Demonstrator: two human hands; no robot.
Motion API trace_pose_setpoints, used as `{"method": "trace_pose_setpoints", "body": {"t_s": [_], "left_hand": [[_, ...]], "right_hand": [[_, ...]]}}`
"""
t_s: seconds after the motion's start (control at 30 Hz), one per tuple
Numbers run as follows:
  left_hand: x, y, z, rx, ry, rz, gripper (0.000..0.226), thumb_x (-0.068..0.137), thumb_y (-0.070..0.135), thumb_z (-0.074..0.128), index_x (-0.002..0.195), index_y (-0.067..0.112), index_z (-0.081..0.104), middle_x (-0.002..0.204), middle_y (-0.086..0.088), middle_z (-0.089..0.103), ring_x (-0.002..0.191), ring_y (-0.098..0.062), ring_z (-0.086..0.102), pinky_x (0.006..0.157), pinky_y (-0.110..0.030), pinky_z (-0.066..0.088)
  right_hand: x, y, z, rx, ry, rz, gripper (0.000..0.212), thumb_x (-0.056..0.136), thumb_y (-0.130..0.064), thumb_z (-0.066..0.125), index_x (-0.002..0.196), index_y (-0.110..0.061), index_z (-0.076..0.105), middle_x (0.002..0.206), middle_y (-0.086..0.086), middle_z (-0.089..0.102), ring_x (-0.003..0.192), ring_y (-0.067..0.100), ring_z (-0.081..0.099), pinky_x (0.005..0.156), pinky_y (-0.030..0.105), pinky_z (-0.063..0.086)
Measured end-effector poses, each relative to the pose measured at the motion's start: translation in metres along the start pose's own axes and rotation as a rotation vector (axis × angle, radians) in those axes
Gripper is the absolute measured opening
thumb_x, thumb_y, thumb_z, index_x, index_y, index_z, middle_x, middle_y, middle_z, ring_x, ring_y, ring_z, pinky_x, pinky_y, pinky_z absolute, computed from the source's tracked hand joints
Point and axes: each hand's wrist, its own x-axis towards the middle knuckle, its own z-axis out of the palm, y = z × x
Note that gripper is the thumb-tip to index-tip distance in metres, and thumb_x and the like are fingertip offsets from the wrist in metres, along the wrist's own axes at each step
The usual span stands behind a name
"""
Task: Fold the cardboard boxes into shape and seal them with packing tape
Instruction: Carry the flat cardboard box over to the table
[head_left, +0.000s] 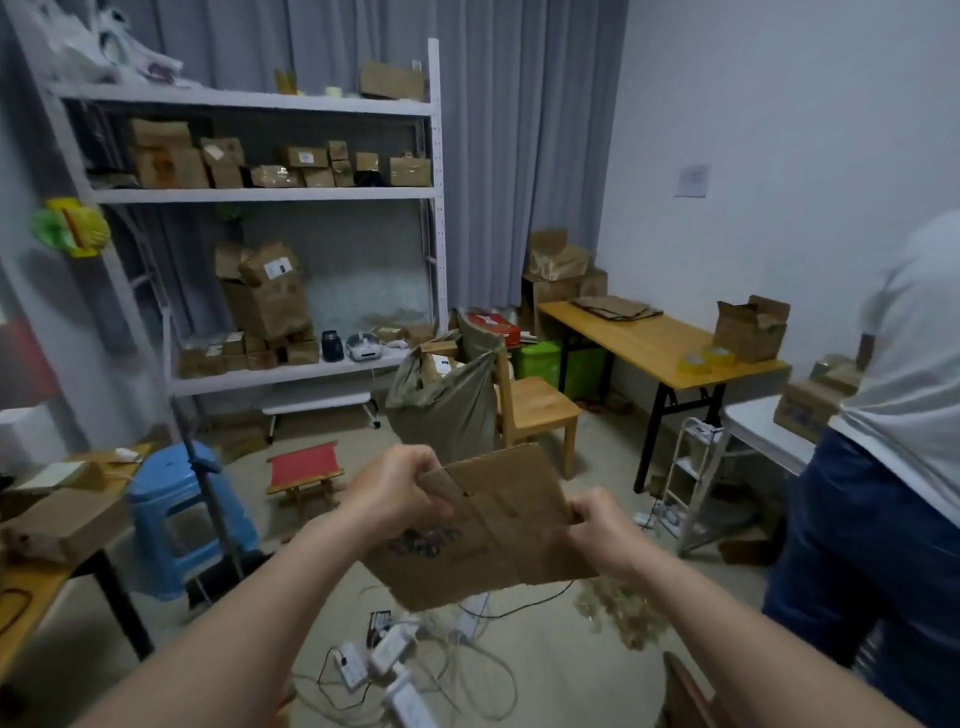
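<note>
Grey curtains hang behind a white shelf rack (249, 195) crowded with parcels. Two tape rolls (707, 358) sit on the wooden bench (631, 338). Over the cable-strewn floor, left hand (395, 493) and right hand (605, 530) grip one flattened cardboard box (488, 525).

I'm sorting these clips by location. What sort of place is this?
Probably a small parcel-packing or stock room: a metal shelf rack loaded with cardboard parcels, tape rolls on a folding table, and both hands gripping a flattened cardboard box.
</note>
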Motion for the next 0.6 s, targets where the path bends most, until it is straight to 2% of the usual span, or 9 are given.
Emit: {"method": "trace_pose_setpoints", "body": {"t_s": [0.07, 0.17, 0.2, 0.27, 0.33, 0.4, 0.47, 0.53, 0.6], "left_hand": [[0.041, 0.031, 0.009, -0.002, 0.122, 0.022, 0.031, 0.07, 0.032, 0.082, 0.093, 0.034, 0.061, 0.101, 0.011, 0.061, 0.1, -0.014, 0.056, 0.089, -0.043, 0.05], [0.094, 0.059, 0.025, -0.113, 0.231, -0.072, 0.068, 0.074, 0.043, 0.078, 0.131, 0.027, 0.046, 0.13, 0.0, 0.046, 0.124, -0.021, 0.04, 0.104, -0.043, 0.039], [0.109, 0.064, 0.032, -0.204, 0.195, -0.133, 0.076, 0.075, 0.046, 0.076, 0.138, 0.022, 0.04, 0.137, -0.004, 0.042, 0.128, -0.024, 0.038, 0.105, -0.045, 0.039], [0.134, 0.066, 0.052, -0.433, 0.023, -0.252, 0.082, 0.079, 0.052, 0.07, 0.143, 0.014, 0.035, 0.143, -0.01, 0.04, 0.129, -0.028, 0.041, 0.105, -0.047, 0.04], [0.157, 0.066, 0.069, -0.663, -0.17, -0.37, 0.084, 0.082, 0.062, 0.059, 0.144, 0.01, 0.036, 0.142, -0.014, 0.044, 0.125, -0.032, 0.048, 0.103, -0.048, 0.043], [0.224, 0.077, 0.098, -0.879, -0.335, -0.474, 0.094, 0.079, 0.072, 0.051, 0.145, 0.007, 0.034, 0.14, -0.022, 0.046, 0.12, -0.037, 0.052, 0.098, -0.049, 0.047], [0.252, 0.082, 0.104, -1.082, -0.391, -0.534, 0.104, 0.075, 0.077, 0.049, 0.147, 0.007, 0.025, 0.14, -0.029, 0.042, 0.116, -0.044, 0.054, 0.089, -0.052, 0.051], [0.278, 0.088, 0.113, -1.166, -0.46, -0.562, 0.106, 0.073, 0.08, 0.049, 0.146, 0.008, 0.025, 0.134, -0.033, 0.047, 0.107, -0.049, 0.059, 0.082, -0.054, 0.054], [0.285, 0.094, 0.115, -1.313, -0.527, -0.565, 0.1, 0.073, 0.079, 0.051, 0.133, -0.001, 0.04, 0.117, -0.033, 0.06, 0.095, -0.048, 0.065, 0.079, -0.057, 0.055]], "right_hand": [[0.025, 0.014, -0.031, 0.041, 0.02, 0.001, 0.016, 0.09, -0.022, 0.064, 0.076, -0.018, 0.071, 0.081, -0.001, 0.071, 0.078, 0.013, 0.067, 0.076, 0.035, 0.056], [0.064, 0.038, -0.068, 0.079, 0.132, 0.016, 0.019, 0.09, -0.026, 0.064, 0.072, -0.024, 0.069, 0.081, -0.004, 0.071, 0.079, 0.014, 0.067, 0.078, 0.039, 0.055], [0.076, 0.048, -0.075, 0.091, 0.183, 0.016, 0.02, 0.09, -0.026, 0.064, 0.071, -0.023, 0.069, 0.081, -0.003, 0.071, 0.08, 0.017, 0.066, 0.079, 0.042, 0.054], [0.097, 0.066, -0.081, 0.11, 0.271, 0.019, 0.02, 0.09, -0.028, 0.063, 0.071, -0.022, 0.069, 0.081, -0.001, 0.07, 0.081, 0.02, 0.064, 0.08, 0.047, 0.053], [0.114, 0.078, -0.079, 0.109, 0.303, -0.003, 0.02, 0.092, -0.026, 0.06, 0.075, -0.032, 0.068, 0.083, -0.007, 0.068, 0.083, 0.017, 0.063, 0.08, 0.047, 0.053], [0.171, 0.108, -0.085, 0.099, 0.318, -0.022, 0.041, 0.094, -0.018, 0.056, 0.077, -0.054, 0.063, 0.081, -0.015, 0.065, 0.082, 0.01, 0.06, 0.077, 0.042, 0.053], [0.189, 0.118, -0.086, 0.056, 0.328, -0.045, 0.066, 0.092, -0.005, 0.051, 0.087, -0.07, 0.055, 0.086, -0.017, 0.066, 0.085, 0.009, 0.06, 0.079, 0.042, 0.053], [0.205, 0.129, -0.086, 0.027, 0.33, -0.056, 0.073, 0.09, 0.002, 0.048, 0.109, -0.068, 0.051, 0.106, -0.012, 0.068, 0.099, 0.012, 0.06, 0.087, 0.042, 0.051], [0.206, 0.134, -0.082, -0.02, 0.335, -0.101, 0.068, 0.089, 0.004, 0.051, 0.122, -0.055, 0.048, 0.123, -0.007, 0.064, 0.111, 0.012, 0.057, 0.099, 0.034, 0.046]]}}
